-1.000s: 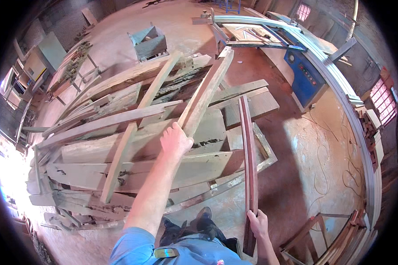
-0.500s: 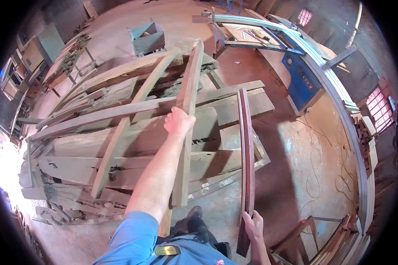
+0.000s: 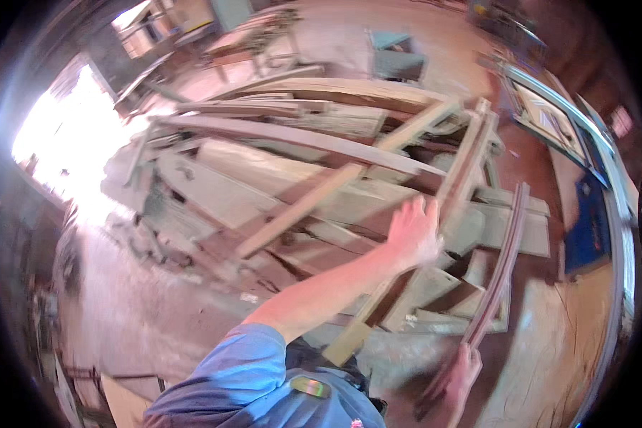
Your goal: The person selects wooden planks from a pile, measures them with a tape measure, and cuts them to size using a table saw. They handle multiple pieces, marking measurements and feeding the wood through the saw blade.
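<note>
Beam (image 3: pixel 469 161) | plank pile (image 3: pixel 285 167) underneath | bin (image 3: pixel 398 65) beyond | blue machine (image 3: pixel 585 221) right

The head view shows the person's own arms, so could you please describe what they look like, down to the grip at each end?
The left sleeve is short blue cloth, and the left forearm beyond it is uncovered. No sleeve shows on the visible stretch of the right forearm. The left grip and right grip are hands without gloves, the right one blurred.

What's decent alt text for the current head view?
Person's right hand grips a long reddish-brown wooden bar; the left hand, blurred, is at a pale beam over a pile of planks. A blue machine stands at right.
</note>
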Tool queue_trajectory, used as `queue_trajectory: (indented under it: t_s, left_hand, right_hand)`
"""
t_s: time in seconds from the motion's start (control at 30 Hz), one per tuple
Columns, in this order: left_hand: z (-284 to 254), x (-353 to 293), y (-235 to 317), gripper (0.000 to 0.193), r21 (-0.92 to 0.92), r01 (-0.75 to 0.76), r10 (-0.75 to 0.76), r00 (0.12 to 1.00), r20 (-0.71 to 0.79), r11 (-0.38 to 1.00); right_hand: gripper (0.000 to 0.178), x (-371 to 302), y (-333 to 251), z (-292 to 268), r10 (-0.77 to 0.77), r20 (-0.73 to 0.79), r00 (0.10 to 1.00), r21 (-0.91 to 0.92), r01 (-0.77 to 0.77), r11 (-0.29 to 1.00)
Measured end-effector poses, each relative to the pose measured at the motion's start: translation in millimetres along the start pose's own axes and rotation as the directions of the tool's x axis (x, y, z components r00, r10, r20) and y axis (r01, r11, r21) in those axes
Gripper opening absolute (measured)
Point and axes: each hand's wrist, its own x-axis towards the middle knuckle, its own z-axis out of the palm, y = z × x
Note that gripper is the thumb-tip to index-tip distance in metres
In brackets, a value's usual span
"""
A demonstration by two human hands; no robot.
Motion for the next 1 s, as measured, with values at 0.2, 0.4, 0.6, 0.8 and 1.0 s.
queue_trajectory:
  t_s: [0.2,0.4,0.6,0.8,1.0]
  left_hand:
    - [-96,-99,-92,0.064,-0.148,0.141,-0.135,0.99,0.046,0.979]
    - [-198,-205,-215,0.061,-0.087,0.504,-0.511,0.841,-0.178,0.86]
    - [-261,-277,-400,0.062,-0.01,0.685,-0.648,0.685,-0.332,0.729]
    - [-369,-314,-608,0.056,0.048,0.779,-0.575,0.501,-0.647,0.625]
    - [-460,-318,-753,0.06,0.065,0.893,-0.59,0.348,-0.729,0.446]
  right_hand:
    - [0.027,139,12,-5,-0.254,0.0,0.967,-0.167,0.251,0.954]
    - [0.042,252,18,8,-0.357,0.198,0.913,-0.495,0.407,0.767]
    - [0.045,279,51,-33,-0.286,0.09,0.954,-0.592,0.282,0.755]
    - [0.054,178,19,3,-0.181,-0.139,0.974,-0.819,-0.011,0.574]
    - [0.064,87,11,14,-0.104,-0.322,0.941,-0.86,-0.245,0.447]
